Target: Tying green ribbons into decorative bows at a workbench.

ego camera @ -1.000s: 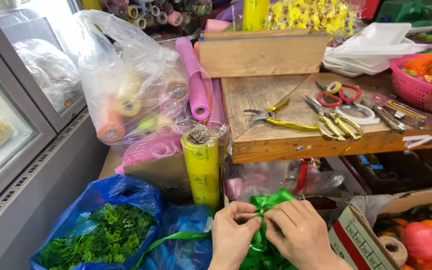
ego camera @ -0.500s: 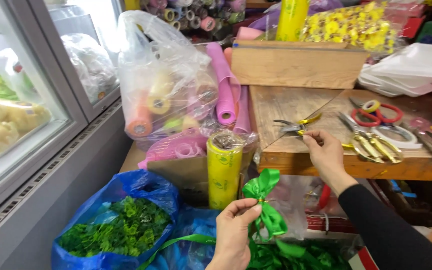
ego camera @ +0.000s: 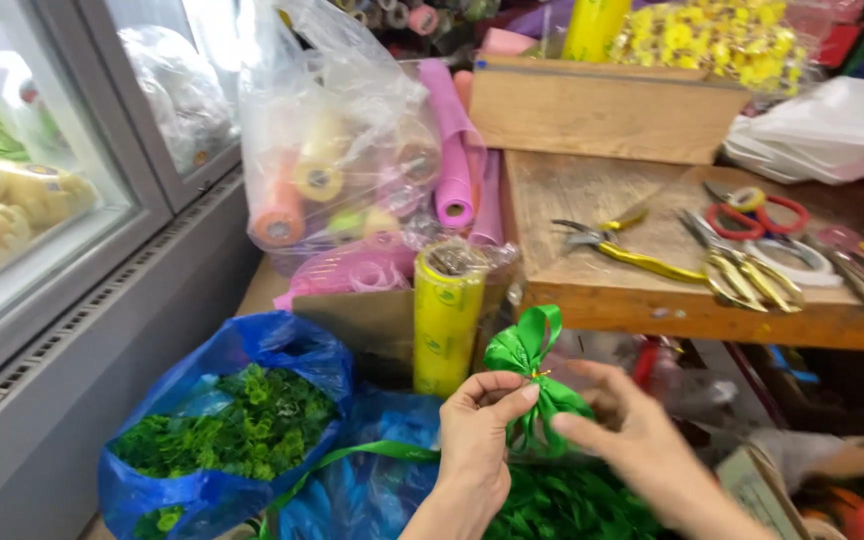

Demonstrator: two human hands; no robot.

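My left hand [ego camera: 480,430] pinches the knot of a shiny green ribbon bow [ego camera: 532,370], held upright below the table edge. My right hand [ego camera: 622,425] is back at the bow, its blurred fingers touching the lower loops from the right. A green ribbon tail [ego camera: 337,466] trails down to the left. More green bows [ego camera: 562,505] lie heaped underneath my hands.
A wooden table [ego camera: 632,290] carries yellow-handled pliers [ego camera: 612,245], gold scissors [ego camera: 742,270] and red-ringed scissors [ego camera: 752,215]. A yellow film roll [ego camera: 447,315], pink mesh rolls [ego camera: 452,170], a clear bag of ribbon spools [ego camera: 327,150] and a blue bag of greenery [ego camera: 232,430] stand left.
My right hand has come down from the pliers on the table and returned to the bow. The left hand keeps its pinch on the knot.
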